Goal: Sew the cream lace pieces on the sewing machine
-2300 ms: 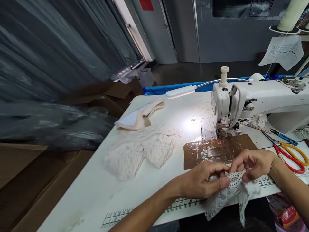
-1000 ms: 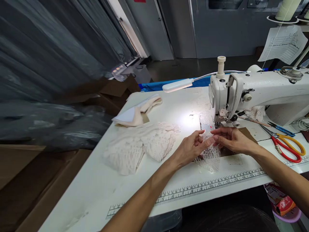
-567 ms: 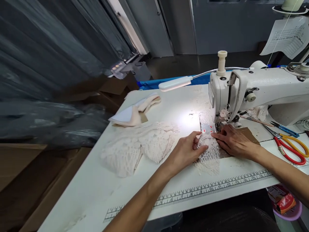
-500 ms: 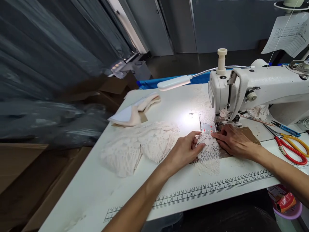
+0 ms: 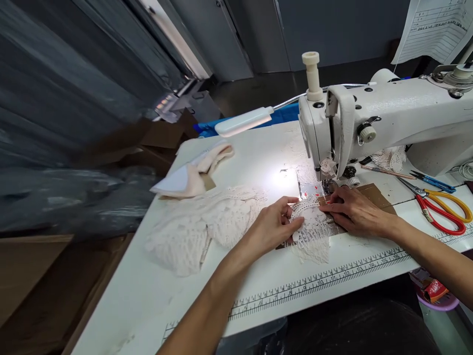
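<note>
A white lace piece [image 5: 311, 232] lies just in front of the needle area of a white sewing machine [image 5: 391, 116]. My left hand [image 5: 275, 224] pinches its left edge between thumb and fingers. From the other side, my right hand [image 5: 353, 211] is closed at the lace's right edge, fingertips pressed low beside the presser foot [image 5: 327, 186]; its thumb grip is partly hidden. Brown card [image 5: 377, 197] shows under and behind the right hand. More lace pieces [image 5: 207, 227] lie spread to the left of my left hand.
Red-handled scissors [image 5: 439, 214], yellow-handled scissors [image 5: 453, 204] and blue snips [image 5: 432, 181] lie at right. A lamp [image 5: 244, 122] lights the table [image 5: 148, 305], which has a printed ruler [image 5: 318, 283] along its front. Folded cream fabric [image 5: 192, 177] sits at the back left.
The view has shifted, so the machine appears farther left and higher. My right fingertips have moved slightly back from the presser foot. My left hand still pinches the lace.
</note>
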The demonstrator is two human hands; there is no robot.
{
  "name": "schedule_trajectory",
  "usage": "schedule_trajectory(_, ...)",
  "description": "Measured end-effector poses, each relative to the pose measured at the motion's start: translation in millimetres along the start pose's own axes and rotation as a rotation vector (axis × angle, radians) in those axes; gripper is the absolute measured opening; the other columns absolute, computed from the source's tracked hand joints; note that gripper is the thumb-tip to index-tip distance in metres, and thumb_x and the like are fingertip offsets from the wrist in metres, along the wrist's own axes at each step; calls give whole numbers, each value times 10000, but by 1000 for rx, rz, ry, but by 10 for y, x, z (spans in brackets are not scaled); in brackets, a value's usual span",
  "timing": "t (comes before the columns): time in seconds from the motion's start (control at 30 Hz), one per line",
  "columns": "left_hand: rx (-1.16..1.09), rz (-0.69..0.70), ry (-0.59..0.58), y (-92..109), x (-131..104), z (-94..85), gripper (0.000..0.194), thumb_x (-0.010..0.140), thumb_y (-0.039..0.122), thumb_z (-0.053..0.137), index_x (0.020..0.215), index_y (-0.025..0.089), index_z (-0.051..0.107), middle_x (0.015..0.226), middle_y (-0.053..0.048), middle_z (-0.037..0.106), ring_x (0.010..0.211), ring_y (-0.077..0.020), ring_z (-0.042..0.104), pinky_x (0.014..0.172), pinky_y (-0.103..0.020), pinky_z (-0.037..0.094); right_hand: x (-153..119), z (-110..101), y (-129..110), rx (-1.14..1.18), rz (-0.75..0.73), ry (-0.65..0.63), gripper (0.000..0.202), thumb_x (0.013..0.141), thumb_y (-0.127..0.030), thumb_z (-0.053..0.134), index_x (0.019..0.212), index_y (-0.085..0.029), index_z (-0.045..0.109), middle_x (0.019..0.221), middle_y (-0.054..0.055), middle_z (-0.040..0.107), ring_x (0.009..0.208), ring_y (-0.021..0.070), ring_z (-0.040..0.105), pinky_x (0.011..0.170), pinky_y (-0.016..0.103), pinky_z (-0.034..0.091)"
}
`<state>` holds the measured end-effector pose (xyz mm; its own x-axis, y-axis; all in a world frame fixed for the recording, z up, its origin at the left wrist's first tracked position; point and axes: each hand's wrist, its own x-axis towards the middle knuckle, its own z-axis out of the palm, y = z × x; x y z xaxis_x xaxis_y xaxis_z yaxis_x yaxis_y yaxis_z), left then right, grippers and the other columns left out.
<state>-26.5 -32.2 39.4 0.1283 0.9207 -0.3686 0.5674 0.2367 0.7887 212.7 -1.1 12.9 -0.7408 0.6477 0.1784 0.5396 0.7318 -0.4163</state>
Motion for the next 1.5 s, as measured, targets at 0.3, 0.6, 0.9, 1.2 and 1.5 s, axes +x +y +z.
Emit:
schedule_trajectory(0.3, -27, -15, 6, -50, 52, -21, 435, 791, 414, 713, 1115, 200, 515, 708, 66, 550, 473, -105, 603, 442, -220, 486, -43, -49, -40, 27, 0, 9, 395, 947, -170, 428, 1267, -165, 659, 1109, 133, 606, 1054, 233, 538, 967, 409, 445)
schedule_trajectory(0.6, -35, -27, 18, 29, 20, -16, 389, 773, 389, 716, 1054, 194, 532, 649, 86, 520, 433, -99, 588, 409, -211, 469, -88, -70, -87, -24, -118, -94, 330, 913, -225, 511, 1155, -240, 735, 1099, 116, 611, 1098, 278, 538, 949, 473, 425)
schedule_trajectory(0.9, 24, 36, 33, -23, 19, -34, 377, 790, 434, 701, 1051, 196, 568, 698, 48, 588, 447, -90, 580, 406, -204, 449, -104, -53, -61, -22, -132, -70, 347, 896, -206, 536, 1186, -246, 722, 1118, 123, 597, 1099, 278, 526, 947, 474, 433)
schedule_trajectory(1.2, 104, 49, 69, 53, -15, -45, 222, 824, 332, 604, 990, 184, 598, 652, 36, 605, 493, -114, 610, 471, -228, 457, -94, -69, -106, -5, -88, -65, 371, 873, -172, 528, 1168, -265, 733, 1077, 112, 614, 1050, 256, 552, 916, 459, 443)
schedule_trajectory(1.5, -15, 12, 26, 0, 3, -54, 329, 782, 272, 642, 1090, 191, 558, 729, 34, 629, 503, -104, 611, 465, -212, 467, -95, -65, -93, 30, -77, -78, 346, 883, -188, 546, 1165, -253, 736, 1124, 122, 609, 1103, 267, 560, 960, 490, 434)
